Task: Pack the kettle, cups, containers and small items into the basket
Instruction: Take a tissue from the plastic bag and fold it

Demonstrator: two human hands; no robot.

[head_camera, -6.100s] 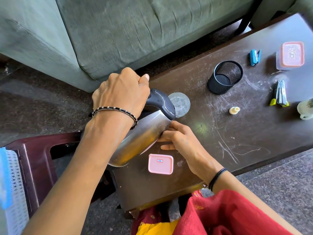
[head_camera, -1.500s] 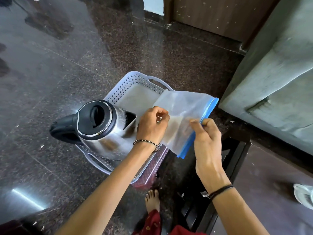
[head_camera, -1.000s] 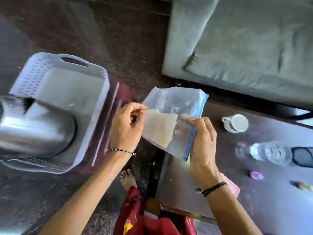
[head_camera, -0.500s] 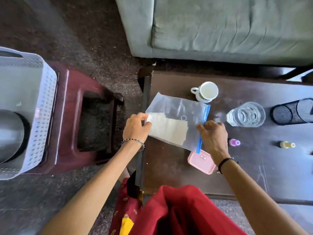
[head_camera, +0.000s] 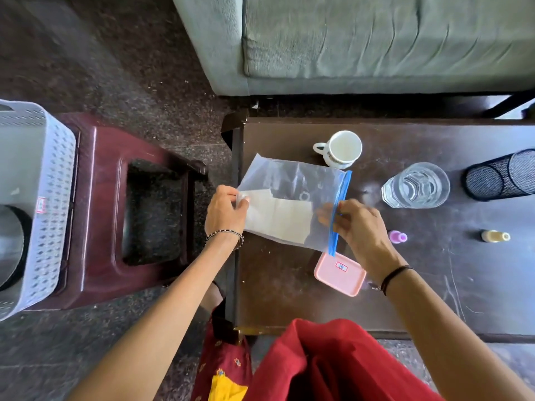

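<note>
A clear zip bag (head_camera: 292, 198) with a blue seal strip and a pale paper inside is stretched over the table's left end. My left hand (head_camera: 225, 214) pinches its closed left edge. At the blue strip, my right hand (head_camera: 356, 224) grips the bag's mouth. Just below the bag lies a pink-lidded container (head_camera: 340, 273). A white cup (head_camera: 341, 149), a glass (head_camera: 415, 185), a black mesh holder (head_camera: 500, 176) on its side, a small purple bottle (head_camera: 397, 236) and a small yellow bottle (head_camera: 495, 236) rest on the table. The steel kettle (head_camera: 10, 244) sits in the white basket (head_camera: 43, 204) at far left.
The basket stands on a maroon plastic stool (head_camera: 110, 209) left of the dark wooden table (head_camera: 289, 299). A grey-green sofa (head_camera: 362, 44) runs along the far side. Dark stone floor lies between stool and sofa. My red clothing (head_camera: 318, 366) fills the bottom.
The kettle went from my hands above the table into the basket. I picked up the zip bag and carried it from over the basket to the table's left end.
</note>
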